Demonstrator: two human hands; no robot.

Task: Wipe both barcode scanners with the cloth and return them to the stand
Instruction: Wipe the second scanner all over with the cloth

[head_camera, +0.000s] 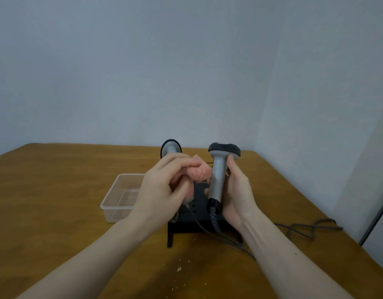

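Above the black stand (197, 214), mid-table, I hold one scanner (218, 175) upright in my right hand (236, 190): fingers curled round the grey handle, head on top, cord end down. My left hand (164, 184) is bunched round the pink cloth (199, 172), which touches the upper handle just under the head. So this looks like the wipe on scanner one.

The second scanner (170, 147) sits further back behind my left hand; only its head shows, seemingly parked in the stand. Can't see its seat.

Handling, my guess:
- scanner: hard plastic shell, light, smooth, likely a bit slippery under the cloth. Best hold is low on the handle, near the black cable boot, leaving head and window free to wipe.
- cord (216, 221) trails off the bottom across the table (57, 190); it will tug if I rotate too far.
- cloth: soft, limp, needs bunching to press with.

A clear plastic tub (119, 197) sits left of the stand, apart from it. Crumbs (178, 269) lie near the table's front edge.
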